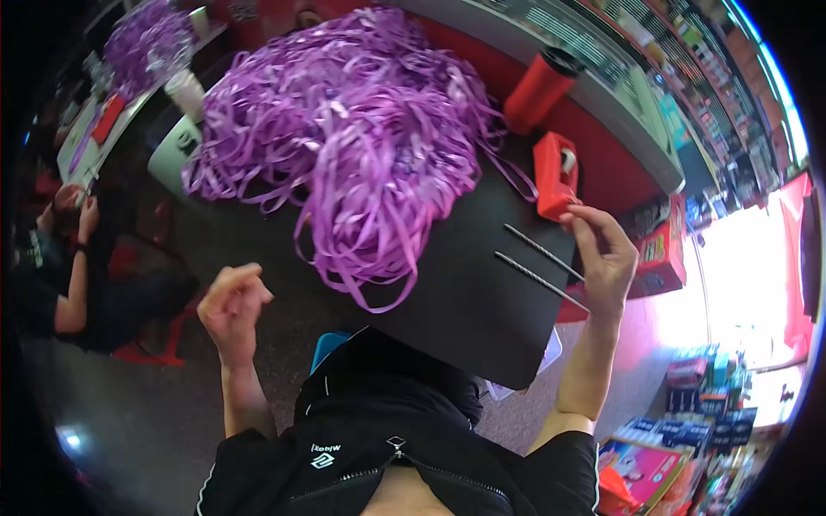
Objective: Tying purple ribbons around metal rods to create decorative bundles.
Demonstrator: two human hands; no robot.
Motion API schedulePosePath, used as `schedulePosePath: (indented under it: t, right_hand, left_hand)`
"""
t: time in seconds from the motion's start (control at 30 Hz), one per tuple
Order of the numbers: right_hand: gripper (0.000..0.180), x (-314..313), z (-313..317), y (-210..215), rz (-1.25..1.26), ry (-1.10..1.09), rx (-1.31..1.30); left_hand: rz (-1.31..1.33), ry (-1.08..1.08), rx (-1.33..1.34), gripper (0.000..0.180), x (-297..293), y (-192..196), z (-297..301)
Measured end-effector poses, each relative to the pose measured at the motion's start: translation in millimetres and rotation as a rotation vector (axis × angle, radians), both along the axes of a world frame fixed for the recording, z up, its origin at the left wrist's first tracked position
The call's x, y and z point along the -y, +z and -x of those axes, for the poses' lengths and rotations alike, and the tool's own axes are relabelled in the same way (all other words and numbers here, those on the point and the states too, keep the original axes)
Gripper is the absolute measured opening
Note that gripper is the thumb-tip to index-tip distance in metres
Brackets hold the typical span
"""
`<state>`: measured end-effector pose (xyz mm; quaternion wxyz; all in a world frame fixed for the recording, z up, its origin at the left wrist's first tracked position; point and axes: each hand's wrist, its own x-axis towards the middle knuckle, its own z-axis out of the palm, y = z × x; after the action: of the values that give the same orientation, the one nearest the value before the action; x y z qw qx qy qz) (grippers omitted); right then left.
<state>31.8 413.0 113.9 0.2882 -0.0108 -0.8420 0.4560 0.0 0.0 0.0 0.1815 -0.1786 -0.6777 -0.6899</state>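
My right hand (607,262) has thumb and forefinger pinched at the front edge of a red tape dispenser (545,182), where the tape comes off; the strip itself barely shows. Over the floor left of the black table (482,318), my left hand (234,308) is raised, fingers loosely bent and apart, with nothing visible in it. Between the hands, a large heap of purple ribbon loops (353,129) covers the far part of the table, some loops spilling toward me. Two thin metal rods with twisted shafts (542,282) lie side by side near the table's right edge.
A red cylinder (540,90) with a dark top stands behind the dispenser, before a glass display counter (594,77). At left, another person (73,267) sits working at a white table (86,142). Stacked boxes (714,387) stand at lower right.
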Motion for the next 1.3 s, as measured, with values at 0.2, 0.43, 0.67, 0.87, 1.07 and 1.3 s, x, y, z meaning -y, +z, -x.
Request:
schedulePosePath:
  t: [0.2, 0.43, 0.67, 0.87, 1.07, 1.3]
  right_hand:
    - [0.015, 101.9, 83.8, 19.6, -0.404, 0.310, 0.002]
    - [0.022, 132.0, 162.4, -3.8, -0.363, 0.370, 0.150]
    - [0.034, 153.1, 176.4, -12.8, -0.357, 0.313, 0.108]
    - [0.033, 167.1, 182.4, -22.7, -0.585, 0.290, 0.135]
    - [0.033, 177.8, 174.5, -9.2, -0.460, 0.345, 0.087]
    - [0.044, 175.7, 188.7, -16.5, -0.754, 0.283, 0.309]
  left_hand:
    - [-0.089, 0.355, 0.263, 0.024, 52.2, -17.9, 10.6]
    - [-0.160, 0.269, 0.408, 0.020, 62.9, -48.5, 1.7]
    - [-0.113, 0.225, 0.481, 0.018, 76.3, -56.3, -10.1]
    - [-0.102, 0.218, 0.499, 0.017, 81.6, -52.5, -27.5]
    - [-0.187, 0.097, 0.485, 0.016, 52.6, -46.0, -43.1]
    - [-0.150, -0.038, 0.438, 0.015, 16.3, -35.1, -66.2]
